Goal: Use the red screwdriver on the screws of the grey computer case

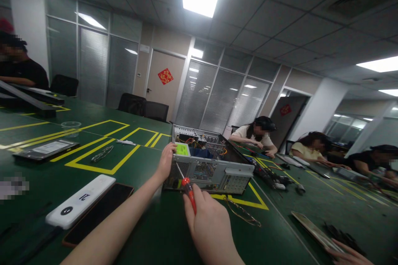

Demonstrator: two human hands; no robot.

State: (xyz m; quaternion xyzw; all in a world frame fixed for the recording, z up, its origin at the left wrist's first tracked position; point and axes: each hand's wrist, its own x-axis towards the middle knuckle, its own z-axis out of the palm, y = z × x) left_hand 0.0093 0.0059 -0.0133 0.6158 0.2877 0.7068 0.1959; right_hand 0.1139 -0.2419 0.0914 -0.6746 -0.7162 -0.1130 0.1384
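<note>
Green table (155, 232), marked with yellow tape (90, 168), carries an opened computer case (217, 165), which I find straight ahead of both hands, its perforated metal panel facing the camera. From my remote head view I record the right hand (211, 217) closed around a red-handled screwdriver (186, 186). The case lies beyond that hand, forward of its knuckles; the shaft slopes up and left to the panel's left part. Whether the tip touches metal, I cannot tell.

The left hand (168, 161) is at the case's near left corner, fingers on the upper edge beside a box with a yellow-green label (182, 150). Whether it grips or merely rests there, I cannot determine.

Left of the left forearm I note a white power bank (81, 201) beside a dark phone (99, 215), with a hard drive (46, 149) farther out. Past the case, on its right, a person in a pale top (245, 132) leans over the table.
</note>
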